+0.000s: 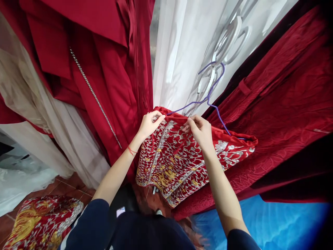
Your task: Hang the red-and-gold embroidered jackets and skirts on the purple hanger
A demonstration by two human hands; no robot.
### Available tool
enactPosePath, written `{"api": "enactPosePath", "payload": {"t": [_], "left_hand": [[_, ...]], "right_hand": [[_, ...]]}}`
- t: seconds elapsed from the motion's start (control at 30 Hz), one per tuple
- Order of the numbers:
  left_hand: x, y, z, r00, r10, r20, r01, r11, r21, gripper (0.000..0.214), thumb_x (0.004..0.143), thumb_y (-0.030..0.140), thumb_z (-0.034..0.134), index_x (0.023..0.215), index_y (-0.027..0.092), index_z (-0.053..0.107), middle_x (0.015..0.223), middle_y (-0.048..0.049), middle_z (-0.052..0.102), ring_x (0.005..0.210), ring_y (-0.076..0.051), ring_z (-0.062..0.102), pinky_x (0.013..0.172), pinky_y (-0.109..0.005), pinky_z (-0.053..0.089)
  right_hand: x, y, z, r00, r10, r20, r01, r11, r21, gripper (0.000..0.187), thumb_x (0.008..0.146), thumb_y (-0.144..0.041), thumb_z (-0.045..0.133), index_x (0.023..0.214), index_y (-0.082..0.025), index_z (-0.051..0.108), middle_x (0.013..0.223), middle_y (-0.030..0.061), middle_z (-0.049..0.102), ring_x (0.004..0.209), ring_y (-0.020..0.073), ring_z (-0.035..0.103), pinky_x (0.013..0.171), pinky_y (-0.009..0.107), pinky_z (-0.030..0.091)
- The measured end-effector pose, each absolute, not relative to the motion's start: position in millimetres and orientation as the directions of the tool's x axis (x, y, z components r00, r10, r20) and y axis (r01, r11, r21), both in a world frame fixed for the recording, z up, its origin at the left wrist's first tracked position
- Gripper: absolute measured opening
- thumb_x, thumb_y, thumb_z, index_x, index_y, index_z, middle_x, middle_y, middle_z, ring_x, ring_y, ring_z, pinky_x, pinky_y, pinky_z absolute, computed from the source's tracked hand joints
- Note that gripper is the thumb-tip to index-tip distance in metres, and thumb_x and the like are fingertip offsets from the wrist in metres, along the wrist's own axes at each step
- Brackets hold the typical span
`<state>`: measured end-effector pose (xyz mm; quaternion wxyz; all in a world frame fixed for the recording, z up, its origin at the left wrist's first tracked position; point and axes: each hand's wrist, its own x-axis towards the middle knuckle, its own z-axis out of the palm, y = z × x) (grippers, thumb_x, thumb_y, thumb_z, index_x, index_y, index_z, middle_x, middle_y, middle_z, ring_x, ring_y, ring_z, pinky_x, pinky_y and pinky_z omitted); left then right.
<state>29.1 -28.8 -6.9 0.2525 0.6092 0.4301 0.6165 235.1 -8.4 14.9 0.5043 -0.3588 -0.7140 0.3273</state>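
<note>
A red skirt with silver and gold embroidery hangs from a purple wire hanger, whose hook goes over a white metal ring. My left hand pinches the skirt's red waistband near its left end. Farther right, my right hand has its fingers closed at the front of the waistband, around a thin red drawstring or the band's edge; which one I cannot tell. A short red tie end dangles below the right fingers. The hanger's arms reach down inside the waistband.
Red satin garments with a beaded silver trim hang at left, beside pale tulle. Dark red velvet hangs at right above blue fabric. Another embroidered red piece lies lower left. White curtain behind.
</note>
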Motion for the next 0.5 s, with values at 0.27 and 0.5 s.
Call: {"api": "enactPosePath", "payload": {"t": [0.27,0.5], "left_hand": [[23.3,-32.1,-16.8,-0.169,0.784,0.597,0.322,-0.529,0.785,0.023,0.085,0.040,0.063,0.075,0.019,0.063,0.072,-0.0004,0.064,0.066,-0.012,0.063,0.066,-0.021,0.046],[23.9,-38.9,-15.3,-0.089,0.767,0.635,0.295,-0.588,0.753,0.021,0.081,0.037,0.067,0.073,0.018,0.063,0.110,-0.0093,0.067,0.107,-0.020,0.062,0.095,-0.029,0.046]], "right_hand": [[250.7,-21.6,10.1,-0.266,0.816,0.514,0.337,0.578,-0.743,0.024,0.087,-0.032,0.052,0.066,-0.020,0.052,0.061,-0.0016,0.054,0.056,0.0115,0.046,0.057,0.026,0.035],[236.8,-26.4,-4.5,-0.330,0.792,0.514,0.475,0.610,-0.634,0.030,0.093,-0.039,0.048,0.076,-0.019,0.062,0.051,-0.0037,0.045,0.048,0.0109,0.035,0.052,0.027,0.028]]}}
